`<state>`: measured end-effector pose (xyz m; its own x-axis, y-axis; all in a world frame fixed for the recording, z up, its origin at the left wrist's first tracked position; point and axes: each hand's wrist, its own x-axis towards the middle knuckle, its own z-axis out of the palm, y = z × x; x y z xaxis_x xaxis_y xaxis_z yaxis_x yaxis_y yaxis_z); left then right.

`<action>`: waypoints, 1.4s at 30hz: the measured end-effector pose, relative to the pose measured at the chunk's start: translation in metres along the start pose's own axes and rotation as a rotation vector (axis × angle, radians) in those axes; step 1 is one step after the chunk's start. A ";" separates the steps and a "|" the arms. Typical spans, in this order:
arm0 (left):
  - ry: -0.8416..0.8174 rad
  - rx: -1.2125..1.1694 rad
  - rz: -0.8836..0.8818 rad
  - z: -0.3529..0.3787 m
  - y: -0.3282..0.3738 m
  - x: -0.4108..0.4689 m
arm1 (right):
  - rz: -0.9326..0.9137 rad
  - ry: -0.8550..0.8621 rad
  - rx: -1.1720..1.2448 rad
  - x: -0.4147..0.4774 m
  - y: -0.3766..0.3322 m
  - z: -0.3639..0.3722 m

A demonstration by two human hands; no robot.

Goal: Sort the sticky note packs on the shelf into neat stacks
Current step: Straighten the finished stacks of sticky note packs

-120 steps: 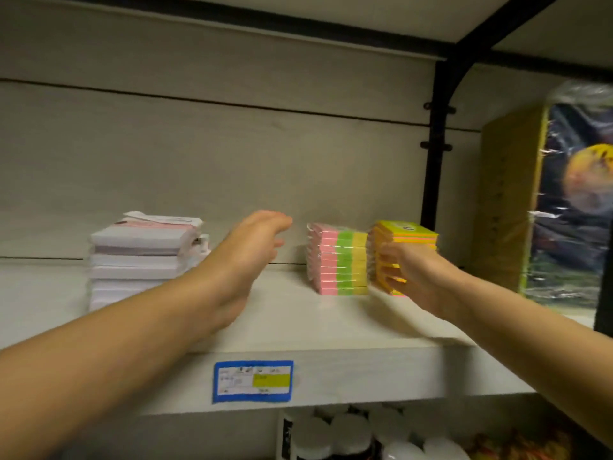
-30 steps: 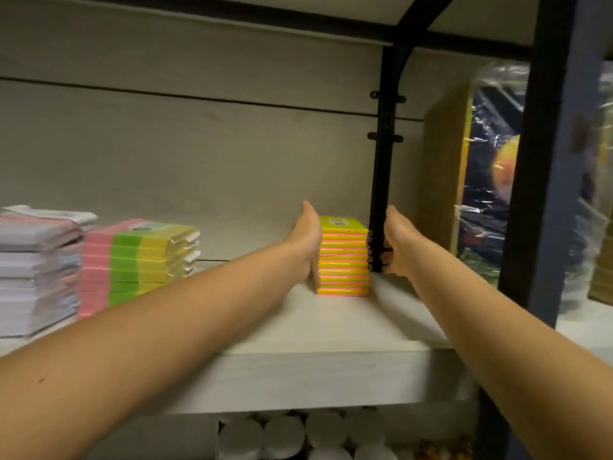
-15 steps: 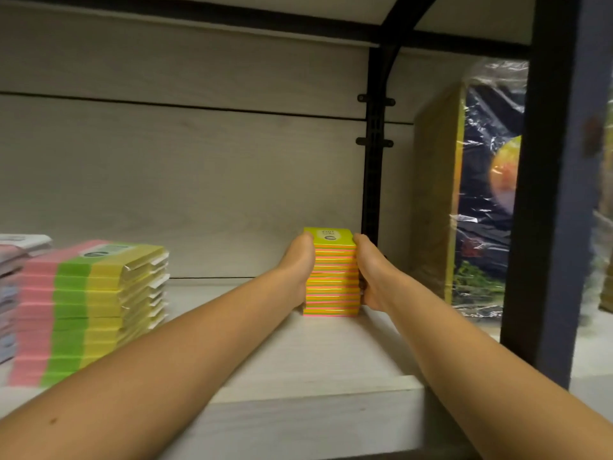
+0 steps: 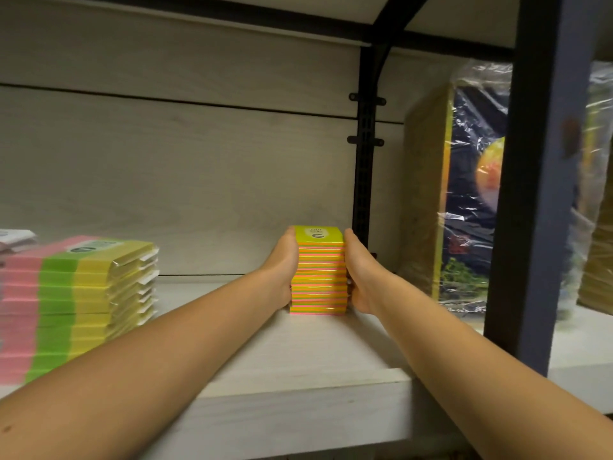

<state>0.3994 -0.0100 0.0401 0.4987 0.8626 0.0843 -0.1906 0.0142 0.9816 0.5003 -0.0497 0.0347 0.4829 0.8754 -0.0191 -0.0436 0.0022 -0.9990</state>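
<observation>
A tall stack of small neon sticky note packs (image 4: pixel 318 277), yellow-green on top with orange and pink edges, stands upright near the back of the white shelf (image 4: pixel 298 370). My left hand (image 4: pixel 282 273) presses flat against its left side and my right hand (image 4: pixel 360 277) against its right side, squeezing the stack between them. At the left a wider stack of pink, green and yellow striped packs (image 4: pixel 73 300) stands on the same shelf, apart from my hands. The corner of a white and pink pile (image 4: pixel 15 240) shows at the far left edge.
A black shelf upright (image 4: pixel 363 180) runs down just behind the neon stack. To the right a large plastic-wrapped package (image 4: pixel 461 194) stands on end, and a dark front post (image 4: pixel 537 194) partly covers it. Bare shelf lies between the two stacks.
Both hands closed in on the neon stack from an open spread and now press its sides. The camera has moved closer and rightwards, so the striped stack slid towards the left edge.
</observation>
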 end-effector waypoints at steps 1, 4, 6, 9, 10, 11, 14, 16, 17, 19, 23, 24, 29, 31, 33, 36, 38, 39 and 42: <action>-0.010 -0.005 -0.002 -0.002 0.001 -0.003 | 0.003 -0.002 -0.005 -0.003 0.000 0.002; -0.025 -0.033 -0.017 -0.008 0.004 -0.012 | 0.009 -0.021 -0.017 -0.013 -0.001 0.009; -0.036 -0.039 -0.028 -0.014 0.006 -0.019 | 0.017 -0.030 -0.033 -0.021 -0.001 0.014; -0.048 -0.071 -0.036 -0.024 0.010 -0.032 | 0.013 -0.032 -0.031 -0.034 -0.001 0.024; -0.053 -0.078 -0.037 -0.027 0.012 -0.037 | 0.011 -0.037 -0.027 -0.039 0.000 0.027; -0.060 -0.081 -0.035 -0.030 0.012 -0.043 | 0.008 -0.047 -0.022 -0.044 0.000 0.030; -0.099 -0.104 -0.038 -0.041 0.015 -0.056 | -0.003 -0.068 -0.012 -0.058 0.001 0.041; -0.139 -0.111 -0.045 -0.048 0.018 -0.065 | -0.006 -0.059 -0.011 -0.066 0.001 0.049; -0.152 -0.104 -0.047 -0.051 0.019 -0.070 | -0.008 -0.050 -0.012 -0.070 0.001 0.053; -0.163 -0.092 -0.055 -0.059 0.021 -0.077 | -0.016 -0.038 -0.014 -0.078 0.001 0.060; -0.144 -0.058 -0.078 -0.077 0.024 -0.085 | -0.026 -0.037 -0.020 -0.093 0.001 0.073; -0.138 -0.056 -0.076 -0.080 0.024 -0.086 | -0.026 -0.038 -0.014 -0.096 0.001 0.076; -0.087 -0.041 -0.089 -0.093 0.025 -0.090 | -0.029 -0.083 -0.011 -0.108 0.002 0.088; -0.078 -0.041 -0.091 -0.098 0.027 -0.093 | -0.033 -0.108 -0.015 -0.111 0.003 0.091; -0.074 -0.038 -0.085 -0.100 0.028 -0.097 | -0.032 -0.126 -0.016 -0.113 0.002 0.091; -0.063 -0.024 -0.055 -0.102 0.028 -0.102 | -0.014 -0.157 -0.012 -0.116 0.000 0.086; -0.079 -0.022 -0.020 -0.102 0.026 -0.104 | -0.016 -0.161 0.008 -0.116 0.000 0.082; -0.086 -0.024 -0.007 -0.103 0.024 -0.104 | -0.036 -0.153 0.016 -0.115 0.002 0.081; -0.075 -0.052 0.016 -0.102 0.021 -0.103 | -0.081 -0.199 0.092 -0.113 0.010 0.083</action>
<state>0.2574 -0.0473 0.0341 0.5571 0.8225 0.1143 -0.2414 0.0287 0.9700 0.3729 -0.1087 0.0300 0.3068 0.9486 0.0784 -0.0954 0.1126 -0.9891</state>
